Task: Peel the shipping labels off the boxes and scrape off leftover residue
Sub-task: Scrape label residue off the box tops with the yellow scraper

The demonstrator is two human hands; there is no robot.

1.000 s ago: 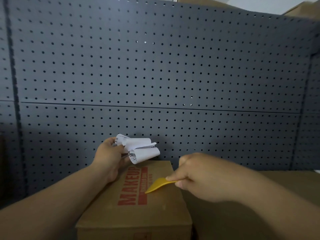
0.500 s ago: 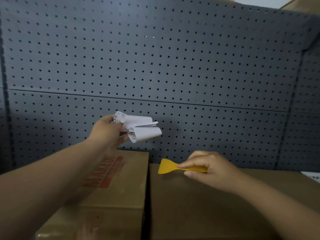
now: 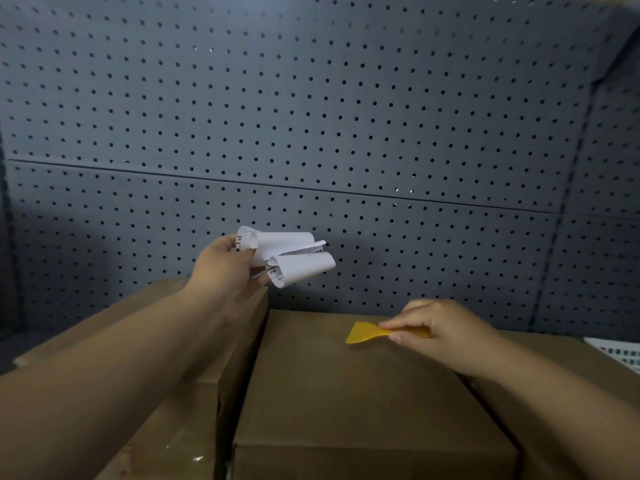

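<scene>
My left hand is raised above the boxes and grips a bundle of curled white peeled labels with black print. My right hand pinches a yellow plastic scraper, whose blade lies on or just above the plain top of the middle cardboard box. Under my left forearm sits a second cardboard box, mostly hidden by the arm. No label shows on the middle box's top.
A dark grey pegboard wall stands right behind the boxes. At the right lies another cardboard box, with a white printed label at the frame's edge. A narrow gap separates the left and middle boxes.
The view has shifted right from the box printed MAKEUP to the plain box. My right hand with the scraper now rests over the plain box; my left hand has risen, still holding the labels.
</scene>
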